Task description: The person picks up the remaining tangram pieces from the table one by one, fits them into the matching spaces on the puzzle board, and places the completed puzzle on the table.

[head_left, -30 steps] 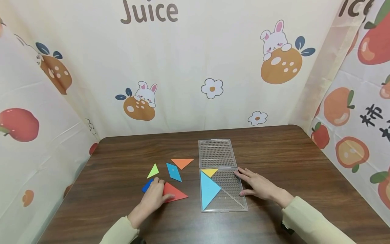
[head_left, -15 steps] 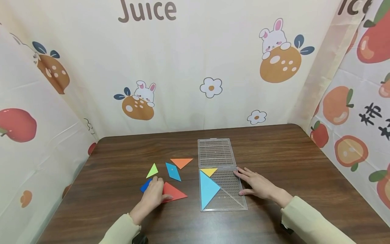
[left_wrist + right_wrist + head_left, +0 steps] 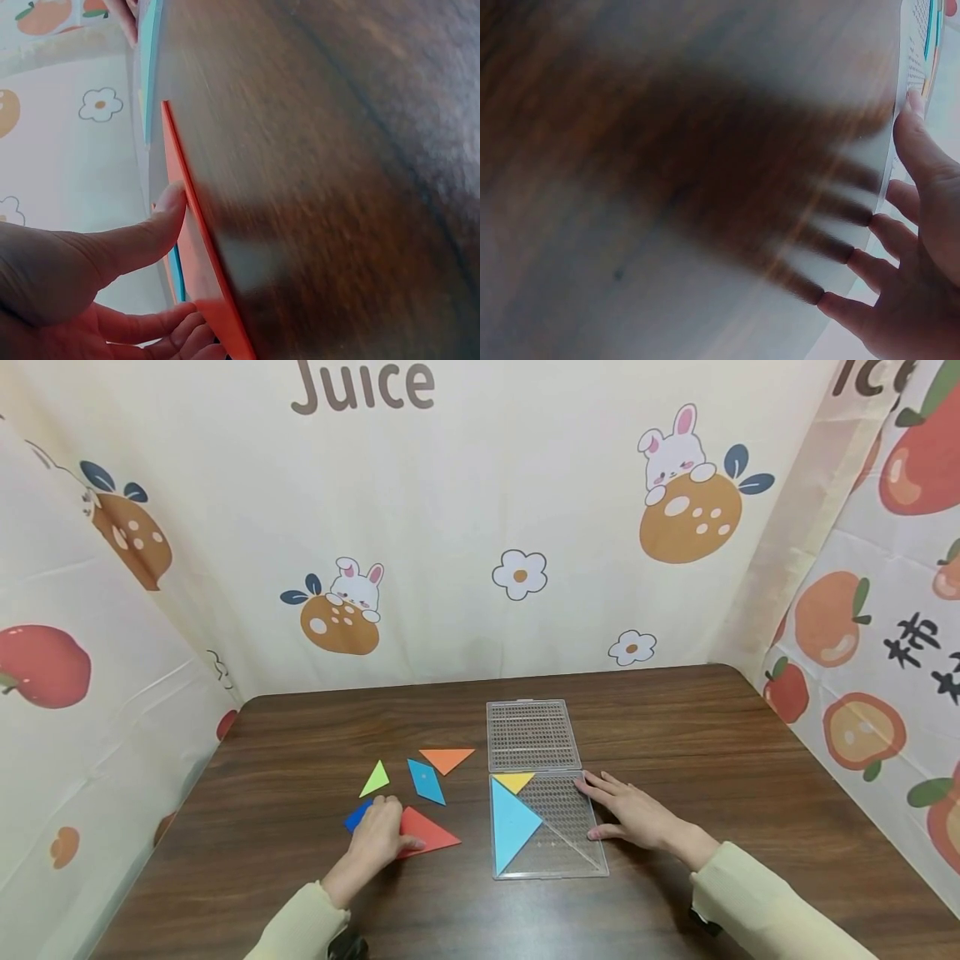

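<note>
A red triangular tangram piece [image 3: 427, 831] lies on the table, with my left hand [image 3: 378, 831] over its left part. In the left wrist view the thumb presses on the red triangle [image 3: 196, 255] and the bent fingers sit at its other edge. A dark blue piece [image 3: 358, 816] is partly hidden behind that hand. My right hand [image 3: 637, 814] rests with spread, straight fingers on the right edge of a clear tangram case [image 3: 562, 852], which lies opened flat. Inside the case's near half are a light blue triangle [image 3: 512, 827] and a yellow triangle [image 3: 514, 782].
Beyond the left hand lie a light green triangle [image 3: 376, 779], a blue parallelogram [image 3: 427, 782] and an orange triangle [image 3: 447, 760]. The case's perforated lid [image 3: 533, 735] points away from me. Printed curtains [image 3: 450, 527] enclose the brown table [image 3: 675, 718] at the back and sides.
The head view shifts slightly. Both hands and the pieces otherwise stay where they were.
</note>
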A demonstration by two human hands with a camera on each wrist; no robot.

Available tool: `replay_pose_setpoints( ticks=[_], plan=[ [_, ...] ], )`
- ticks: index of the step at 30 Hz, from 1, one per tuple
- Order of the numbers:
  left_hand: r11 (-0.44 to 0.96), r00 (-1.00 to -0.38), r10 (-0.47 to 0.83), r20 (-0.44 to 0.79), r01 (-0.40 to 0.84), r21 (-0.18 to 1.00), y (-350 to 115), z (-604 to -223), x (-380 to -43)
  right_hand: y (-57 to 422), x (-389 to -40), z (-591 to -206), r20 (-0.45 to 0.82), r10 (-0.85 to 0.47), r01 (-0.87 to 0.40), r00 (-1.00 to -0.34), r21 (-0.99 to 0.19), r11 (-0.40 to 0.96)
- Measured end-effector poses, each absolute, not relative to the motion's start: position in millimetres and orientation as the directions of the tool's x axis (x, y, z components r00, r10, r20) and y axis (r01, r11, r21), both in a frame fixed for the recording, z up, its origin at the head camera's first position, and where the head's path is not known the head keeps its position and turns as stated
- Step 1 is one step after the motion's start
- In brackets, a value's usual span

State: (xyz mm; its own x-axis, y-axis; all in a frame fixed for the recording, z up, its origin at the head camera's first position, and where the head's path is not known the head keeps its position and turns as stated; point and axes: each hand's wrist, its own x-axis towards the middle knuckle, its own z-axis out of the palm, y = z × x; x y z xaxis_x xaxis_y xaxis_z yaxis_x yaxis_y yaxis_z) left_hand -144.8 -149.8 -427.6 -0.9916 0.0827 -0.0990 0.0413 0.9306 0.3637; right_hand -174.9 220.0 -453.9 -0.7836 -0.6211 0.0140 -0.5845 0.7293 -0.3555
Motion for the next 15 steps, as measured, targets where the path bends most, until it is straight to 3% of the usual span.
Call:
replay_pose_setpoints(
  ticks=[15],
  plan=[
    [0.924,-0.989,0.036,-0.144,-0.022,0.381,-151.2,-427.9,-146.5,218.8,-174.2,-454.3,0.012,-0.611,-0.574,-0.792,-0.355,0.738]
  ],
)
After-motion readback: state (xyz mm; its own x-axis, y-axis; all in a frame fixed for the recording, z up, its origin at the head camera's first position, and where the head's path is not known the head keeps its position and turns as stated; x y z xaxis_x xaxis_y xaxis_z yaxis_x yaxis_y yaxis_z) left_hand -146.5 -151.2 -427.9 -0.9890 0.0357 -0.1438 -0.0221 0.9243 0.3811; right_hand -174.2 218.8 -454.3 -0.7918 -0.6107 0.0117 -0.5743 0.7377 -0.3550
